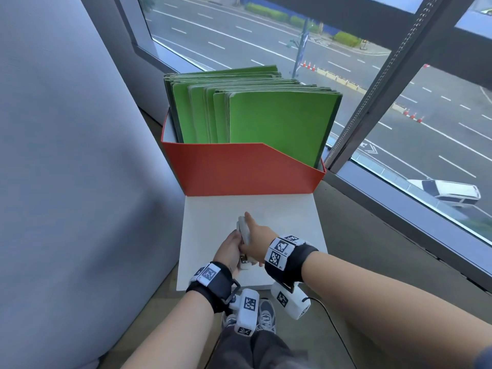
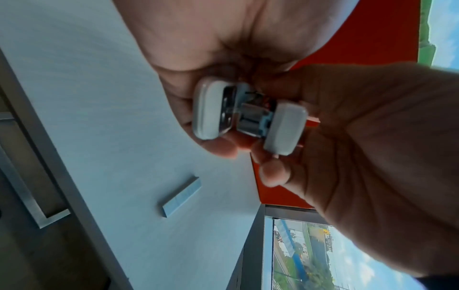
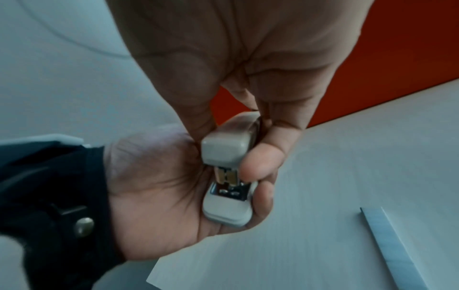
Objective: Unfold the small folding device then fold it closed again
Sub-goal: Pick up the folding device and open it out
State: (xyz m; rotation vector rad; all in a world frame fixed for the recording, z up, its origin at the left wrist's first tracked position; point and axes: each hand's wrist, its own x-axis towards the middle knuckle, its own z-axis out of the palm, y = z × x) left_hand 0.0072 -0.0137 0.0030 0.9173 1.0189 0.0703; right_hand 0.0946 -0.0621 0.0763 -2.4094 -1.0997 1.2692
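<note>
The folding device is a small white stapler [image 1: 244, 231], held just above the white tabletop [image 1: 279, 209] with both hands. My left hand [image 1: 229, 249] cups its base, the half with the metal plate [image 3: 227, 206]. The fingers and thumb of my right hand [image 1: 256, 239] pinch the top arm [image 3: 224, 147]. The two white halves stand apart, and the metal magazine [image 2: 250, 117] shows between them. In the left wrist view, the left hand [image 2: 211, 58] grips the base half from above while the right hand [image 2: 347, 137] comes in from the right.
A loose strip of staples [image 2: 181, 196] [image 3: 389, 245] lies on the tabletop near my hands. A red file box [image 1: 239, 171] with several green folders [image 1: 279, 121] stands at the table's far end. A grey wall is on the left and windows on the right.
</note>
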